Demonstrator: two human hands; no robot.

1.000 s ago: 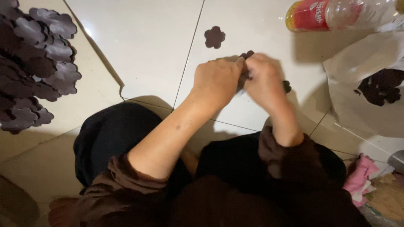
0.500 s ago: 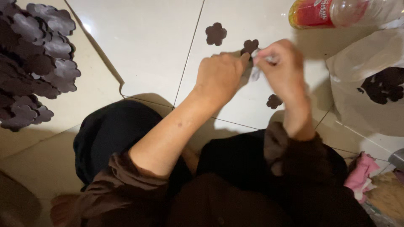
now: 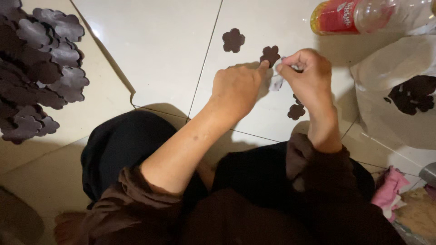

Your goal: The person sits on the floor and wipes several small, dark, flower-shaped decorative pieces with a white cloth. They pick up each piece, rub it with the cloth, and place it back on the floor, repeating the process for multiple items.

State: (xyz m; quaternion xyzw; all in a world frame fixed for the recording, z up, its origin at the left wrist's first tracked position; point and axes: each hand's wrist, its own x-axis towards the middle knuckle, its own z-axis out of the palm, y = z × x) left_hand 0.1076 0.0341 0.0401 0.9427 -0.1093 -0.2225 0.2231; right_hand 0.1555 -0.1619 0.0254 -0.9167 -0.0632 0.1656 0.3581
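**Hands pinch a flower cutout over the tiled floor**

The left hand (image 3: 236, 88) is curled, fingertips closed on a dark flower-shaped cutout (image 3: 270, 55). The right hand (image 3: 305, 72) is nearly closed, pinching a small pale strip (image 3: 277, 81) beside that cutout. On the floor (image 3: 154, 54): a large cutout pile (image 3: 36, 68) far left, a plastic bottle (image 3: 363, 16) top right, loose cutouts (image 3: 233, 40) (image 3: 296, 111).

left hand (image 3: 236, 88) fisted, right hand (image 3: 305, 71) – fingers pinched

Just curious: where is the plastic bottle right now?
The plastic bottle lies on its side on the white tiled floor, top right of the head view, beyond the right hand.
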